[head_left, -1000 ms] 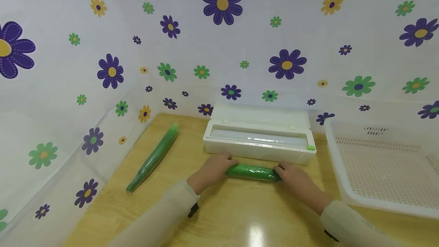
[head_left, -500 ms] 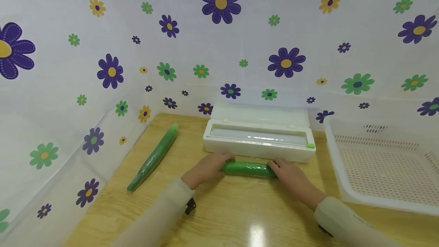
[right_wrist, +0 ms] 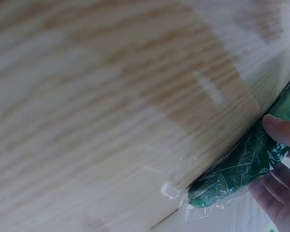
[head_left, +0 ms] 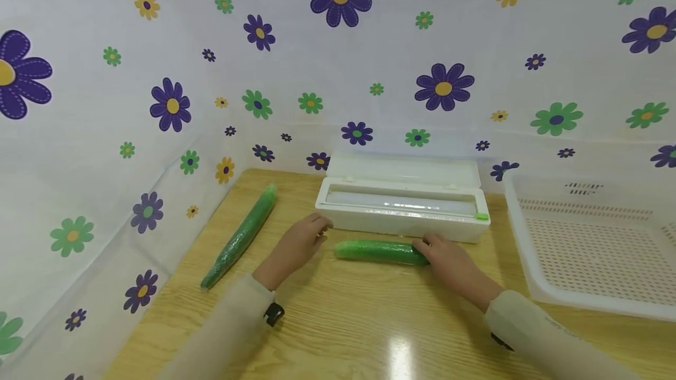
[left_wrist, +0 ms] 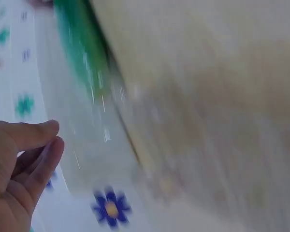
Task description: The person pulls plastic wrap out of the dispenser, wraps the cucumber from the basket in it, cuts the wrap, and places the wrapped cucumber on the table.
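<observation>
A cucumber lies crosswise on the wooden table, just in front of a white cling film box. My right hand grips its right end, thumb on one side and fingers on the other. Crinkled clear film covers that end of the cucumber in the right wrist view, bunched past the tip. My left hand is off to the left of the cucumber's pale end, fingers loosely bent. In the left wrist view, the thumb and fingertips come close together with nothing visible between them.
Inside the box, under its raised lid, lies a roll of film. Another film-wrapped cucumber lies slanted at the table's left. At the right stands a white perforated basket. A flowered sheet hangs behind the table.
My left hand has let go of the cucumber's left end and moved left and slightly back. My right hand keeps its hold on the right end.
</observation>
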The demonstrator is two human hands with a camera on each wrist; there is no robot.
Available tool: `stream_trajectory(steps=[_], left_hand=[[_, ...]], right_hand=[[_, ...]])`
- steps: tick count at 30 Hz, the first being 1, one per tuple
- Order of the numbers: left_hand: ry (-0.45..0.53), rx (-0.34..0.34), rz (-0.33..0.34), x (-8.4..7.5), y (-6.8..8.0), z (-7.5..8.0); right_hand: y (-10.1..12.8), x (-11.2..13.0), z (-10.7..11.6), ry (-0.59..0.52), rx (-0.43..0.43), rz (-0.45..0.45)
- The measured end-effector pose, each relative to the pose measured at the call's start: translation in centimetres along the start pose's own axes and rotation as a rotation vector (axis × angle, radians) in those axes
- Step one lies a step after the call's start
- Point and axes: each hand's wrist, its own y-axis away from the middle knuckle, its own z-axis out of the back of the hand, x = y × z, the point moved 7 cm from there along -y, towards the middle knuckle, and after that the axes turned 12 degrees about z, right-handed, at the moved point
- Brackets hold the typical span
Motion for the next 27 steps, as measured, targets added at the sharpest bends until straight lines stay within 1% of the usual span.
stream_trajectory(steps=[2,3,5,7,10,12,17,20,22,24,27], left_hand=[[-0.012,0.062,-0.049,-1.7,0.3,-0.9],[-0.027,0.095,-0.058,-2.4,0.4,-1.5],[-0.070,0.139,-0.058,-3.3,0.5,-2.5],[-0.108,0.167,-0.033,-3.6,0.4,-3.4],[-0.128,0.173,-0.015,-3.6,0.1,-4.1],[-0.121,0.179,-0.012,-3.6,-0.1,-4.4],[-0.120,0.189,-0.042,-3.4,-0.7,-4.8],[-0.113,0.196,-0.050,-3.3,-1.0,-4.9],[-0.097,0.204,-0.043,-3.1,-1.1,-4.9],[-0.070,0.220,-0.028,-2.9,-1.3,-4.9],[-0.031,0.237,-0.008,-2.6,-1.5,-4.9]], right_hand=[[0.0,0.0,0.0,-0.006,0.002,-0.005],[0.0,0.0,0.1,-0.008,0.003,-0.008],[0.0,0.0,0.1,-0.007,0.004,-0.011],[-0.1,0.1,0.1,-0.006,0.006,-0.010],[-0.2,0.1,0.1,-0.003,0.005,-0.002],[-0.2,0.0,0.0,-0.004,0.005,0.002],[-0.1,-0.3,-0.1,-0.010,0.036,0.013],[0.2,-0.5,0.0,-0.049,0.044,0.017],[0.5,-0.7,0.2,-0.085,0.032,0.001],[0.8,-1.0,0.5,-0.119,0.001,-0.024],[1.3,-1.4,0.8,-0.120,-0.017,-0.066]])
